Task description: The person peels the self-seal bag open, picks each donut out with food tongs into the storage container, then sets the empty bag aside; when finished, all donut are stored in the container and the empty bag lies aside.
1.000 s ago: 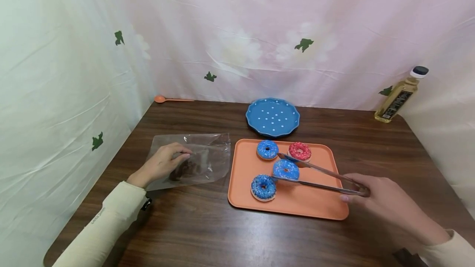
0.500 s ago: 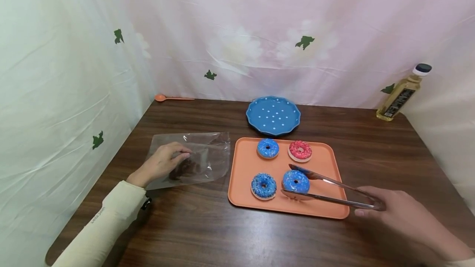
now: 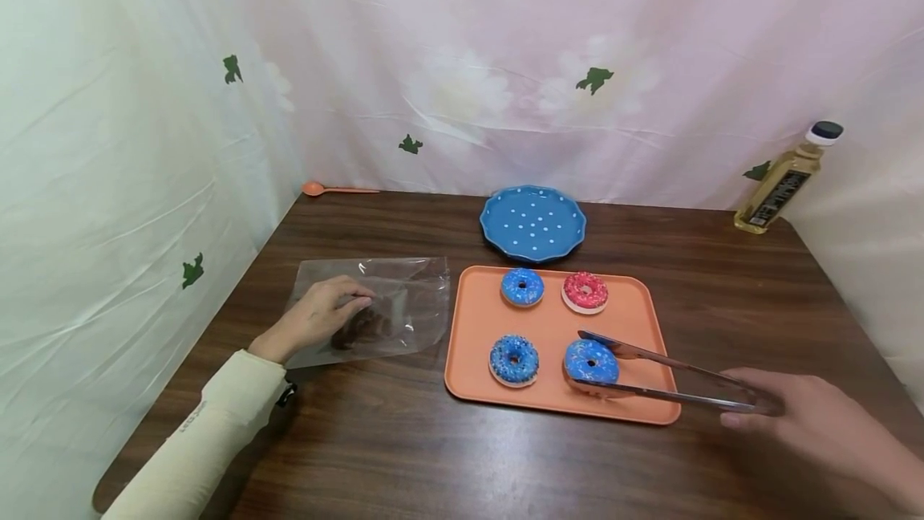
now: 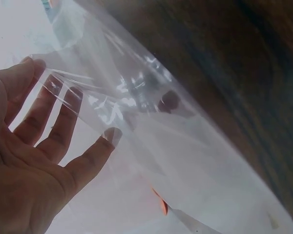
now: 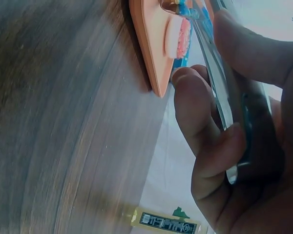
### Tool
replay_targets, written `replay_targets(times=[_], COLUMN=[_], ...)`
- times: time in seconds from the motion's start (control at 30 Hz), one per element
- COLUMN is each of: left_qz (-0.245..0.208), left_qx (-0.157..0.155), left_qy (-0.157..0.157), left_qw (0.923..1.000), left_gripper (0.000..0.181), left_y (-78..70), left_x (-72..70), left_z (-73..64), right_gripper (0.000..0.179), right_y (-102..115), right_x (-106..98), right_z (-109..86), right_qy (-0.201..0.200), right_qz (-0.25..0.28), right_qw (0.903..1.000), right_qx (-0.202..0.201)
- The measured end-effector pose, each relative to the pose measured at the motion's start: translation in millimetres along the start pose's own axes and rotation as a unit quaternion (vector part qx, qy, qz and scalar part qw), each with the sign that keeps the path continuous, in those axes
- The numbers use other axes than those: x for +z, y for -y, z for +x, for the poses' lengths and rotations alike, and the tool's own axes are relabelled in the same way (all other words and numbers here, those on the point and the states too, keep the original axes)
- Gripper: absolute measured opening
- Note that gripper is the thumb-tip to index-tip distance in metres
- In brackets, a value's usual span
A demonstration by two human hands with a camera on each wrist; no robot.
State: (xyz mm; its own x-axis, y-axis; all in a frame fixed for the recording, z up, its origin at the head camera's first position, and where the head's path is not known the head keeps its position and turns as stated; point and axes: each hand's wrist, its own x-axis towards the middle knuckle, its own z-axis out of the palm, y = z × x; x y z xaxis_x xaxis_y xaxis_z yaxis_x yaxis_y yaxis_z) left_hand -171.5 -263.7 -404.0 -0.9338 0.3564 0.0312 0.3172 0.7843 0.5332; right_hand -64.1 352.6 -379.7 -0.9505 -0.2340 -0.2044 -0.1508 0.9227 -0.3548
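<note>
The right hand (image 3: 808, 424) curls its grip round the back end of a pair of metal tongs (image 3: 667, 379), thumb above and fingers (image 5: 200, 126) below, as the right wrist view shows. The tongs reach toward ten o'clock from that hand, and their two blades sit on either side of a blue sprinkled donut (image 3: 590, 361), which rests at the five o'clock corner of the orange tray (image 3: 556, 327). Whether the blades actually squeeze the donut cannot be told.

On the same tray, a second blue donut (image 3: 513, 360) lies at seven o'clock, just beside the first but apart from it. A third blue donut (image 3: 522, 287) sits at eleven o'clock and a red donut (image 3: 585, 292) at one o'clock, the two near each other without touching.

The left hand (image 3: 318, 318) rests on a clear plastic bag (image 3: 404, 303) lying flat on the worktop (image 3: 433, 456), at nine o'clock from the tray. Its grip is spread: the left wrist view shows the fingers (image 4: 49, 117) straight and slightly fanned against the film.

Past the tray at twelve o'clock stands a blue dotted plate (image 3: 532, 223), close to the tray's far edge. An orange spoon (image 3: 339, 190) lies at the worktop's far left corner, and an oil bottle (image 3: 787, 179) stands at the far right corner against the floral curtain (image 3: 462, 62).
</note>
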Motion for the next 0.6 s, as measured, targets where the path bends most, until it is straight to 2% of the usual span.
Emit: replay_targets(times=[0.13,0.37,0.53,0.6], left_qz=[0.004,0.028,0.084,0.106], left_qx=[0.002,0.014,0.007,-0.001], left_qy=[0.003,-0.007,0.007,0.016], left_qw=[1.0000,0.9995,0.9964,0.9942], left_gripper=[0.025,0.023,0.023,0.023], left_y=[-0.7,-1.5,-3.9,-5.7], left_x=[-0.7,1.6,9.8,13.1], left_z=[0.8,2.2,4.9,6.9], right_gripper=[0.053,0.049,0.048,0.051], right_y=[-3,-16,-19,-16], right_x=[-3,-11,-14,-17], right_z=[-0.9,-10.0,-15.5,-15.1], right_qy=[-0.002,-0.057,-0.123,-0.116], right_qz=[-0.008,0.016,0.034,0.029], right_qw=[1.0000,0.9982,0.9917,0.9926], right_qx=[0.005,-0.011,-0.005,0.022])
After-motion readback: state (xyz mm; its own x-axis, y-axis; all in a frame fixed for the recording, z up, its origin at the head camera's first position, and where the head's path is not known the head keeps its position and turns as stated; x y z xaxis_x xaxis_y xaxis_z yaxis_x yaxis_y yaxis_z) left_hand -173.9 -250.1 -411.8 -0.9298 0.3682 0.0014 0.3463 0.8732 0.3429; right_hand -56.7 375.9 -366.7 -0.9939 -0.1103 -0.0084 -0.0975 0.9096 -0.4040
